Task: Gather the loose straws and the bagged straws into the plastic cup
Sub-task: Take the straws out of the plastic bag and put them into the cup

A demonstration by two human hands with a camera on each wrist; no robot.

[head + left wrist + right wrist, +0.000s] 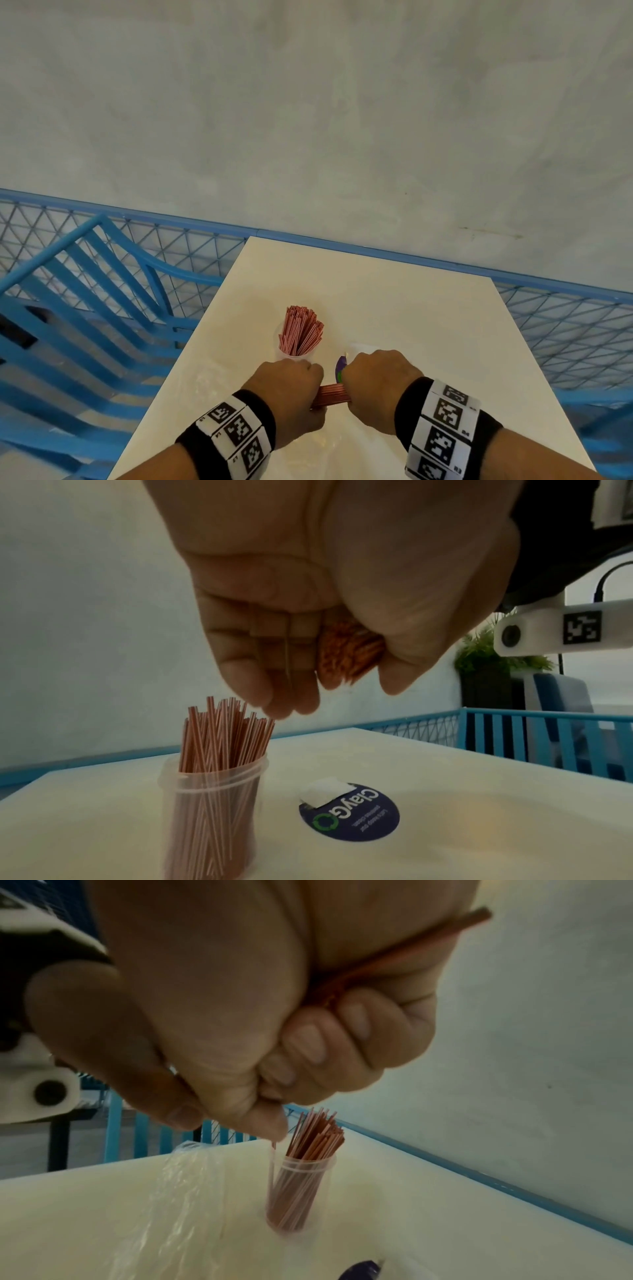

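Observation:
A clear plastic cup (298,356) packed with pink striped straws (301,329) stands upright mid-table. Just in front of it, my two hands hold one tight bundle of pink straws (331,394) level above the table. My left hand (291,385) grips the bundle's left end and my right hand (375,382) grips its right end. In the left wrist view the bundle's end (347,653) shows between fingers and thumb of my left hand (329,680), above the cup (212,791). The right wrist view shows my right hand (294,1074) fisted round the bundle (414,951), cup (301,1185) beyond.
A clear, crumpled plastic bag (179,1191) lies on the white table (394,308) left of the cup. A round purple sticker (349,815) with a white paper scrap lies right of the cup. A blue chair (85,308) and blue mesh railing (565,329) flank the table.

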